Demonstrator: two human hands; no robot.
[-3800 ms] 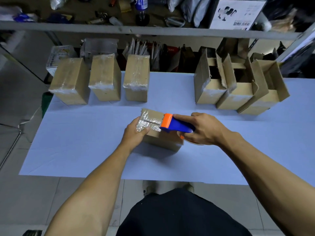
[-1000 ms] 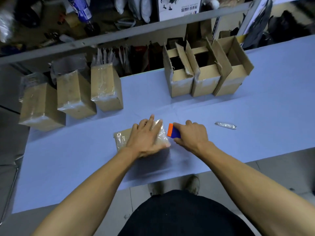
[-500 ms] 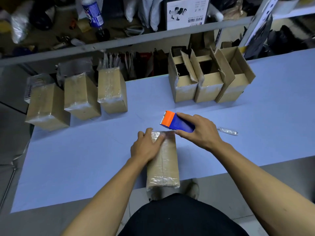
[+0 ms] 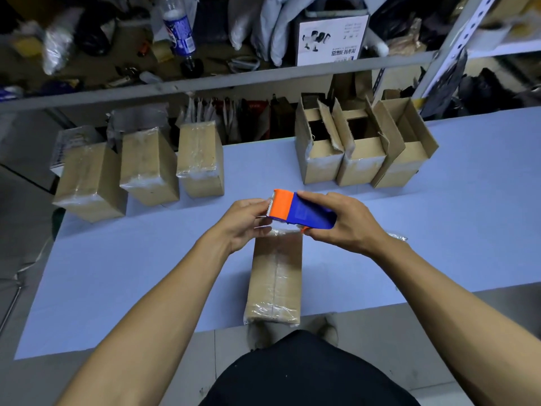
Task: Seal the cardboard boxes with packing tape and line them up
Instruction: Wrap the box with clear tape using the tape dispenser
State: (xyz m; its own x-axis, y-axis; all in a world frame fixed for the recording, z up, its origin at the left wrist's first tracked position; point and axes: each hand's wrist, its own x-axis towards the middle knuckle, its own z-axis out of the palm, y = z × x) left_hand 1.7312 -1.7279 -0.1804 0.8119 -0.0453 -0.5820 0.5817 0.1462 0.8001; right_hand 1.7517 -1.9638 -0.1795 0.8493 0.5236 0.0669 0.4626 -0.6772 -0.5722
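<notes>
Between the hands, lifted since half a second ago: blue-orange tape dispenser [image 4: 301, 213]. Right hand [image 4: 344, 222] grips its blue body; left hand [image 4: 244, 221], now off the box, pinches the tape end at the orange blade. Below both hands, taped cardboard box [image 4: 275, 276] lies lengthwise on the table [image 4: 117, 273], unmoved.
</notes>
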